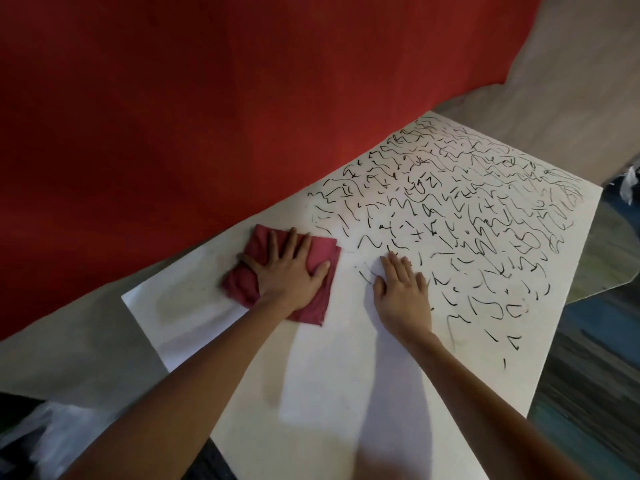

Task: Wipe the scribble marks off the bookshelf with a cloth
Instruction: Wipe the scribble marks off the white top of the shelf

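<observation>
Scribble marks point(450, 216) cover the right part of the white bookshelf top point(329, 375); I see my left hand point(287, 271) pressing the red cloth point(320, 252) flat with straight fingers beside them, right hand point(401, 292) resting flat, released, at their edge

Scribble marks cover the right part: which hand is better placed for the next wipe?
Left hand: it presses the red cloth flat, just left of the nearest scribble marks. The right hand rests bare on the shelf top.
</observation>
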